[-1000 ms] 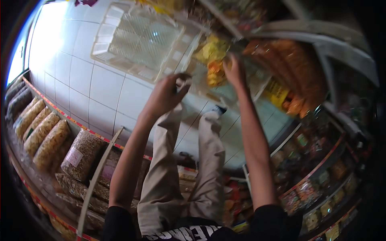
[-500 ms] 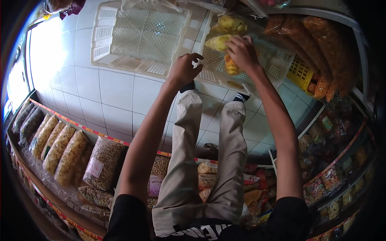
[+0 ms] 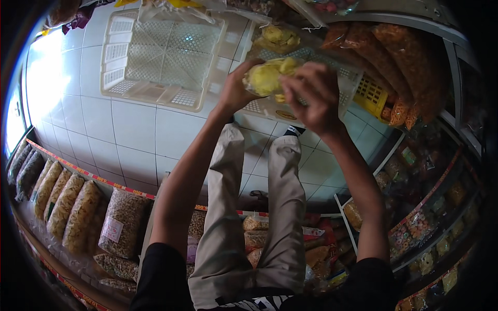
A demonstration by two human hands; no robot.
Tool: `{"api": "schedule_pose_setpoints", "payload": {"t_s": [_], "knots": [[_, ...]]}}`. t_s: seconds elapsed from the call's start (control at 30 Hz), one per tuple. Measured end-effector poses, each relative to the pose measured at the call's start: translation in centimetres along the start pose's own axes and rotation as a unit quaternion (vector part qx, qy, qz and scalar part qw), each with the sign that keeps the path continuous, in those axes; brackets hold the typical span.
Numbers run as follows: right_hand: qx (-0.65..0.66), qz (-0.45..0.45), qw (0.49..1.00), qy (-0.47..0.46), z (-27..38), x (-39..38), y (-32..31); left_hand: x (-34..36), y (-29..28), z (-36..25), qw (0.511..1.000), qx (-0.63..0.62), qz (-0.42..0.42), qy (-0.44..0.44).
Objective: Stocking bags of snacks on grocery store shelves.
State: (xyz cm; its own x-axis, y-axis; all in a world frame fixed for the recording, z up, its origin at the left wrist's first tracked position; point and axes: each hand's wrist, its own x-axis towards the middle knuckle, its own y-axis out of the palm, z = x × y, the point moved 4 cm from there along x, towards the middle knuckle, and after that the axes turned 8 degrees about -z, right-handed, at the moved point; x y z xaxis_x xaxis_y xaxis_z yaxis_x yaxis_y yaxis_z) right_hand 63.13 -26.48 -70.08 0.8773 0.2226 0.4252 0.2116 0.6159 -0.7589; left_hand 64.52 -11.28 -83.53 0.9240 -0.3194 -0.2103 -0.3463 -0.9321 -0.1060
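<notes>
A clear plastic bag of yellow chips [image 3: 263,79] is held up over the right-hand crate. My left hand [image 3: 237,89] grips its left end, with the fingers partly hidden behind the bag. In front of the bag's right end is my right hand [image 3: 317,98], its fingers bent and drawn together. Whether something small sits between those fingertips I cannot make out. Under the bag lies the pale see-through plastic crate [image 3: 350,79]. Another bag of yellow chips [image 3: 280,39] rests in its far part, and a bit of yellow shows below the held bag.
An open white crate [image 3: 110,72] stands on the tiled floor [image 3: 132,127] at the left. To the right are a yellow basket [image 3: 369,92] and long bags of orange-brown snacks [image 3: 410,67]. Shelves of bagged snacks [image 3: 123,223] run along my near side, close to my legs [image 3: 228,207].
A bag of yellow chips has come up out of the right-hand crate into my left hand. My right hand has moved nearer to me. The small white thing at my left fingers no longer shows.
</notes>
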Motion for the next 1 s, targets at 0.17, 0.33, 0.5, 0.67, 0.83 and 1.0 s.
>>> {"api": "schedule_pose_setpoints", "payload": {"t_s": [0.17, 0.33, 0.5, 0.67, 0.83, 1.0], "knots": [[0.075, -0.037, 0.960, 0.269, -11.3, -3.4, 5.9, -3.5, -4.9, 0.4, 0.992, 0.026, -0.056, -0.108], [-0.200, 0.002, 0.961, 0.188, -16.3, -4.7, 12.3, -8.1, -7.9, 0.6, 0.964, -0.072, -0.093, -0.239], [-0.227, 0.104, 0.941, 0.227, -16.0, -4.3, 13.5, -10.6, -9.5, 0.2, 0.945, -0.121, -0.156, -0.260], [-0.095, 0.021, 0.986, 0.133, -9.5, -1.7, 6.6, -10.3, -10.8, -3.2, 0.950, -0.111, -0.199, -0.211], [-0.027, 0.037, 0.998, -0.041, 1.7, 3.5, -7.8, -11.7, -12.4, -10.8, 0.948, -0.129, -0.258, -0.132], [0.047, 0.151, 0.971, -0.178, 15.8, 10.9, -22.3, -16.2, -12.9, -20.9, 0.945, -0.092, -0.311, -0.036]]}}
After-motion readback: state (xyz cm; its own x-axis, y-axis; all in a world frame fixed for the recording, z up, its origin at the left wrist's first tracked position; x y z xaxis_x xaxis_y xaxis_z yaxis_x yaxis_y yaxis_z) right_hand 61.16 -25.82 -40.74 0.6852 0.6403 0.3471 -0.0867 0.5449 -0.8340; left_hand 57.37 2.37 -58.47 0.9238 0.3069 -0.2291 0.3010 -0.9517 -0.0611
